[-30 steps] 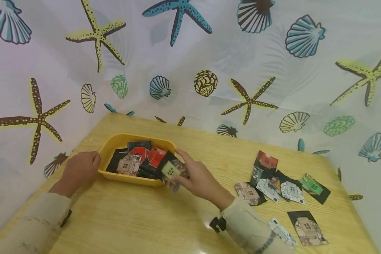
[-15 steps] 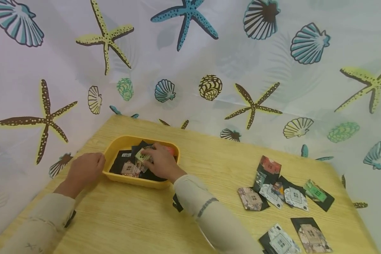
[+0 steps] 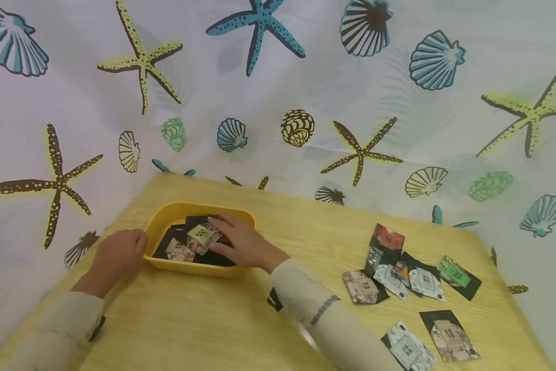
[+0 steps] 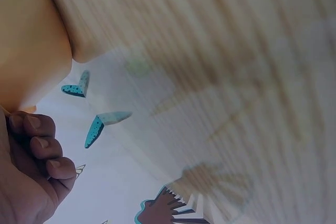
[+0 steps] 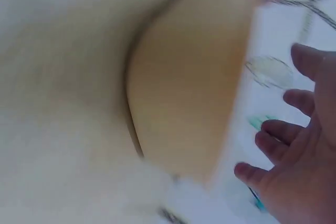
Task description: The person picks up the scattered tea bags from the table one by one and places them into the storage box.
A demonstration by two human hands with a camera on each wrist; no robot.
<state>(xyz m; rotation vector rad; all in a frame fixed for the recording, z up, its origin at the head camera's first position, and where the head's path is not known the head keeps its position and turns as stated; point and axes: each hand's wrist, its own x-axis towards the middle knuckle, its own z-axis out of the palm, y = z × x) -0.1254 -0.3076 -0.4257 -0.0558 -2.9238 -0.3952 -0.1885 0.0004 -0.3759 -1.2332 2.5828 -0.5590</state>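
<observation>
In the head view, a yellow plastic tub (image 3: 189, 268) holds several small black sachets with printed labels. My left hand (image 3: 120, 252) holds the tub's left rim; its fingers show curled by the tub wall in the left wrist view. My right hand (image 3: 245, 242) is over the tub's right part, fingers spread and holding nothing, as the right wrist view also shows. A sachet with a pale green label (image 3: 202, 235) lies on top of the pile by its fingertips. Beside it lies a sachet with a beige label (image 3: 180, 250). The right hand covers part of the pile.
On the wood-grain table (image 3: 203, 319), a loose cluster of sachets (image 3: 391, 278) lies at the right, a green-labelled sachet (image 3: 458, 276) beside it. Nearer are a beige-labelled sachet (image 3: 449, 335) and a white-labelled sachet (image 3: 407, 348). A cloth printed with starfish and shells (image 3: 268, 93) hangs behind.
My right hand has carried the pale-green-labelled sachet from the tub's right edge onto the pile, let go, and drawn back slightly right. The left hand stays at the rim.
</observation>
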